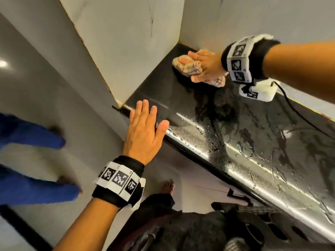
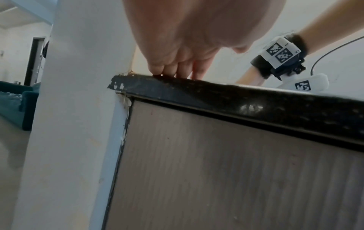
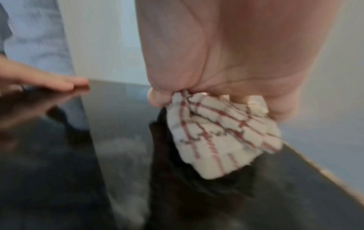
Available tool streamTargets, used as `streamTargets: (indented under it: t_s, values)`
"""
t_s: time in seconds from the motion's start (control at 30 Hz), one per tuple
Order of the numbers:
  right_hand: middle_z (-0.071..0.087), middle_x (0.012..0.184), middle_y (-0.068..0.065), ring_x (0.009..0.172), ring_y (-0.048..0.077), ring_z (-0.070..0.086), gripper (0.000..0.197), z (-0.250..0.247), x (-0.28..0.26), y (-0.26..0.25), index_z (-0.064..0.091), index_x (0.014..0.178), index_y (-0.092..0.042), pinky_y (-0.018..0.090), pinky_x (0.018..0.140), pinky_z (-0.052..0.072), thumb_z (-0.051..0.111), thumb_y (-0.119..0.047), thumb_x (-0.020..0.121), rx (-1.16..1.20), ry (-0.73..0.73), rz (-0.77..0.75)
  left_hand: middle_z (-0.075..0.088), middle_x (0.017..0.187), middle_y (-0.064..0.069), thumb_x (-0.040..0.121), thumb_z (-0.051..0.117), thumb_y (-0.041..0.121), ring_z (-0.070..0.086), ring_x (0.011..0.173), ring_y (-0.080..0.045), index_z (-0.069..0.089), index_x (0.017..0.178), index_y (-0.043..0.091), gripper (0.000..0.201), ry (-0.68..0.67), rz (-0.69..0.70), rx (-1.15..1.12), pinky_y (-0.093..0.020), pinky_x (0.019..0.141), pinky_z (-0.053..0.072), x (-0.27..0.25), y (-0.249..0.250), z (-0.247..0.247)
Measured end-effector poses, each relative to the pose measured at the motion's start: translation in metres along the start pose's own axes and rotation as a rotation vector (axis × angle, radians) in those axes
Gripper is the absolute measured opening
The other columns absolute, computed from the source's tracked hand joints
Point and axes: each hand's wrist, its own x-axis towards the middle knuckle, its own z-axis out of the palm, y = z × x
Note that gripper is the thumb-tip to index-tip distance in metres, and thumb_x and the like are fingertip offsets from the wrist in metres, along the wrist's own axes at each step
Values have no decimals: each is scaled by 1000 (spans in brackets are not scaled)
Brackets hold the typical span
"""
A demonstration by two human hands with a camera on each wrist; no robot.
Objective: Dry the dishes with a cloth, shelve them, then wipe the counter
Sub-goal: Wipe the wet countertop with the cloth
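Now right hand (image 1: 204, 65) grip clamped on cloth (image 1: 188, 67) atop wet counter (image 1: 253, 142); left hand (image 1: 145, 131) flat, fingers apart

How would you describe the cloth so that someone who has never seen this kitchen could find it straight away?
Start at the black counter, wet and shiny, and follow it to the far corner where two pale walls meet. There the right hand holds a bunched cloth against the surface. It is cream with thin red check lines, the only fabric on the dark counter, while the left hand rests flat on the near edge, holding nothing.
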Motion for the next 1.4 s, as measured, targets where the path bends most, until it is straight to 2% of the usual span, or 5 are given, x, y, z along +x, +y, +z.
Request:
streamTargets:
  t_s: [0.3,0.43,0.63,1.17,1.4]
  values:
    - [25,150,12,136,39,26,89,45,-53,-63,21,145,-29,47,112,24,36,-73,69,79,137,26,22,157,-2,88,21,52,15,146,-20,26,147,23,66,53,-222,-558,-39,120,14,1,5,-26]
    - [-7,158,2,145,31,-2,83,73,-110,-117,-5,145,-43,60,108,23,16,-73,71,19,68,-164,18,157,-1,102,23,37,9,146,-16,23,148,20,49,19,-209,-484,-32,119,6,-1,19,-31]
    - [-20,156,-10,145,20,-16,68,95,-142,-63,-9,142,-49,59,113,9,29,-66,87,27,-56,-111,22,156,-1,101,25,39,13,146,-13,24,148,18,51,-61,-135,-439,-36,120,11,-15,36,-24]
    - [30,148,15,134,35,32,98,81,-86,20,19,145,-12,39,112,26,55,-66,72,370,155,391,15,158,-2,100,24,40,5,147,-12,26,147,12,54,-235,25,-244,-30,120,5,-22,66,5]
    - [10,157,13,141,39,14,81,112,-149,-60,9,149,-32,53,113,19,35,-69,81,102,147,67,35,151,0,79,11,65,24,143,-12,42,141,20,83,-160,-25,-404,-28,119,14,-16,58,2]
